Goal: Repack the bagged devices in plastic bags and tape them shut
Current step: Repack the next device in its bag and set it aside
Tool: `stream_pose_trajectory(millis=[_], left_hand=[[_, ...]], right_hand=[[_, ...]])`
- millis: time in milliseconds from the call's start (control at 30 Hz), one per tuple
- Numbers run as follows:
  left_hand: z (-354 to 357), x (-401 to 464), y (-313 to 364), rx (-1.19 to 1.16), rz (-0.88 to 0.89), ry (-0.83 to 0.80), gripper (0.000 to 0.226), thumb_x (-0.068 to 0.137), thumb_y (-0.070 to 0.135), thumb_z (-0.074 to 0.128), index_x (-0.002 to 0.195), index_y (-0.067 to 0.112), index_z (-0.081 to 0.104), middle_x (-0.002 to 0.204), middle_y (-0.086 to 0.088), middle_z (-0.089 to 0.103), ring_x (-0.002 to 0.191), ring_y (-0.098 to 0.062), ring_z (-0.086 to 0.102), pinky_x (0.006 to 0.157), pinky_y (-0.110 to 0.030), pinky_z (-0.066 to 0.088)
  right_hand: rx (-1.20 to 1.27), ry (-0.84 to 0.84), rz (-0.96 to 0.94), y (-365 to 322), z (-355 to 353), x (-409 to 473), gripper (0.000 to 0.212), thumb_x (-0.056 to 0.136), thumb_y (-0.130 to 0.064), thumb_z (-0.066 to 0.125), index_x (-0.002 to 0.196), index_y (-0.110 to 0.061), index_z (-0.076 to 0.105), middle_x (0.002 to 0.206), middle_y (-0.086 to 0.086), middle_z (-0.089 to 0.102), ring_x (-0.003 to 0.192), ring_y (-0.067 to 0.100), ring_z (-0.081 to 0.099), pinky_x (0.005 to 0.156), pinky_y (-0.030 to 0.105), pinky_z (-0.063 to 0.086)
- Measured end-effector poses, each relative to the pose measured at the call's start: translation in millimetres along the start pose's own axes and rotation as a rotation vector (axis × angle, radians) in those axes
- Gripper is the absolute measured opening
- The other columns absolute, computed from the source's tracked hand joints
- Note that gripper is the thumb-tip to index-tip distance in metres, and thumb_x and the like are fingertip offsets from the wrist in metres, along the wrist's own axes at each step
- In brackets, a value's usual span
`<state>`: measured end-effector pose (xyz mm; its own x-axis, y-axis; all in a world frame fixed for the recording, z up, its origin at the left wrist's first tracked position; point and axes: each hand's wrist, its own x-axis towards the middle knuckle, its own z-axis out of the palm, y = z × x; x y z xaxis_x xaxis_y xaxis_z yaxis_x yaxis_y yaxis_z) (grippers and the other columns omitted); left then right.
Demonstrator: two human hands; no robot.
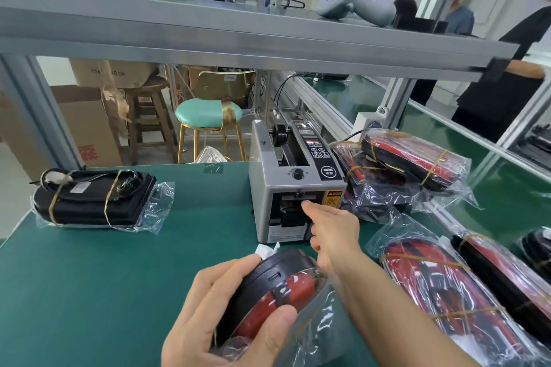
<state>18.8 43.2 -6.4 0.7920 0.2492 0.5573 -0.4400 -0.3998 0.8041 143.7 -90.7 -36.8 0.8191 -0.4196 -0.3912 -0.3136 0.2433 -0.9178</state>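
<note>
Nearest the camera, the left hand point(226, 316) clasps a black-and-red device point(277, 289) in a clear plastic bag point(316, 307), thumb over its near edge and fingers curled round its far left side, holding it just above the green table point(119, 277). The right hand point(334, 235) reaches forward past it, fingers stretched loosely together and empty, the fingertips point(307, 205) at the front slot of the grey tape dispenser point(293, 188); whether they touch tape there cannot be told. A small scrap of white film point(266, 250) lies on the table between the held device and the dispenser. To the right, near the table edge, two bagged red-and-black devices point(441, 286) bound with rubber bands lie side by side, and part of a third dark one point(536, 244) shows at the frame edge. Further back, right of the dispenser, is a stack of bagged devices point(408, 167), at least two, the exact count unclear. On the far left of the table lies one bagged black bundle point(95, 199) with two bands around it. Beyond the table stand two stools, one teal-seated point(208, 116) and one wooden point(149, 116), beside cardboard boxes point(86, 122). On the upper shelf point(208, 30) rests one grey handheld controller point(357, 0).
</note>
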Motion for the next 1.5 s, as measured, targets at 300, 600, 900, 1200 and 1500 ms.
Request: stream_pose_trajectory(millis=[300, 600, 900, 1200, 1500], left_hand=[[1.8, -16.7, -5.7, -0.04, 0.052, -0.03, 0.054, 0.068, 0.07, 0.061, 0.095, 0.024, 0.069, 0.097, 0.012, 0.063, 0.083, 0.003, 0.062, 0.067, 0.003, 0.041], [8.9, -20.2, -11.6, -0.054, 0.039, -0.026, 0.035, 0.057, 0.05, 0.068, 0.086, 0.03, 0.072, 0.093, 0.013, 0.064, 0.081, 0.001, 0.063, 0.062, 0.001, 0.042], [16.7, -24.2, -9.5, -0.153, -0.016, 0.038, 0.039, 0.054, 0.038, 0.075, 0.092, 0.029, 0.07, 0.089, 0.005, 0.066, 0.075, -0.012, 0.066, 0.06, -0.008, 0.049], [16.5, -29.8, -7.2, -0.242, -0.047, 0.069, 0.046, 0.055, 0.034, 0.078, 0.097, 0.042, 0.059, 0.091, 0.009, 0.065, 0.079, -0.011, 0.064, 0.063, -0.008, 0.049], [14.5, -32.3, -4.3, -0.19, -0.024, 0.052, 0.045, 0.06, 0.036, 0.076, 0.099, 0.042, 0.053, 0.094, 0.014, 0.061, 0.086, -0.008, 0.061, 0.069, -0.004, 0.045]], right_hand=[[0.113, 0.033, 0.114, -2.9, 14.3, -4.4, 0.028, 0.084, -0.003, 0.067, 0.066, -0.014, 0.048, 0.057, -0.002, 0.037, 0.044, 0.01, 0.029, 0.041, 0.021, 0.024], [0.16, -0.416, 0.085, -27.1, -47.9, -28.5, 0.032, 0.077, -0.013, 0.07, 0.056, -0.023, 0.048, 0.048, -0.009, 0.031, 0.04, 0.004, 0.028, 0.038, 0.015, 0.027], [-0.177, -0.782, -0.076, -36.5, -62.9, -92.7, 0.037, 0.061, -0.033, 0.076, 0.081, -0.002, 0.073, 0.096, -0.005, 0.068, 0.087, 0.007, 0.063, 0.098, 0.039, 0.047], [-0.122, -0.626, -0.083, -31.0, -61.7, -109.6, 0.036, 0.056, -0.021, 0.083, 0.084, -0.001, 0.074, 0.116, 0.004, 0.067, 0.108, 0.018, 0.062, 0.108, 0.051, 0.039], [-0.168, -0.689, -0.165, -32.8, -60.3, -120.1, 0.023, 0.054, -0.032, 0.076, 0.06, -0.011, 0.071, 0.113, -0.008, 0.067, 0.112, -0.007, 0.055, 0.093, 0.027, 0.038]])
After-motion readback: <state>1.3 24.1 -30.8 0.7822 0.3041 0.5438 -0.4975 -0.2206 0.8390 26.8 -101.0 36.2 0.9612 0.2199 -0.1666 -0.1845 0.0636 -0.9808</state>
